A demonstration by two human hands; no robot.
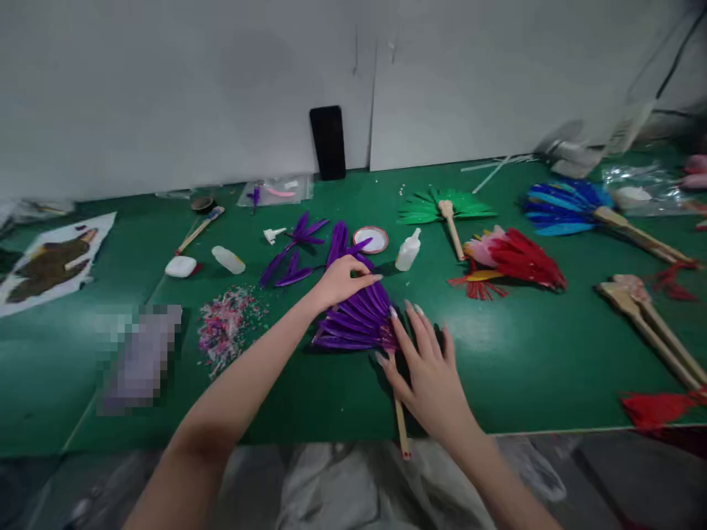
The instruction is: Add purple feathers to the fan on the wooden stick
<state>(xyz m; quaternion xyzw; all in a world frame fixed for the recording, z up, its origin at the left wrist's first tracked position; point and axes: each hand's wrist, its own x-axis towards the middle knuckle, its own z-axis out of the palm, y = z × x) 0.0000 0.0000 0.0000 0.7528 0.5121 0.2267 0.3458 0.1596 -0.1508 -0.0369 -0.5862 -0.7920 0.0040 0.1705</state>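
Note:
A purple feather fan [359, 324] with a wooden handle [401, 427] lies on the green table in front of me. My left hand [342, 283] reaches over the fan's far edge, thumb and finger bent together; what they pinch, if anything, is hidden. Just beyond that hand more purple feathers [338, 241] stick out. My right hand [428, 368] lies with fingers spread at the fan's right side, its fingertips by the point where feathers meet handle. Loose purple feathers [292, 276] lie to the left of the fan. A white squeeze bottle [408, 251] and a small red-rimmed dish [370, 240] are behind it.
A green fan [447, 210], a blue fan [568, 207] and a folded red fan [516, 258] lie to the right, near bare fan sticks [652, 331]. Confetti-like bits [226, 324], another bottle [228, 259] and a brush [202, 230] are left. A black phone [328, 143] leans on the wall.

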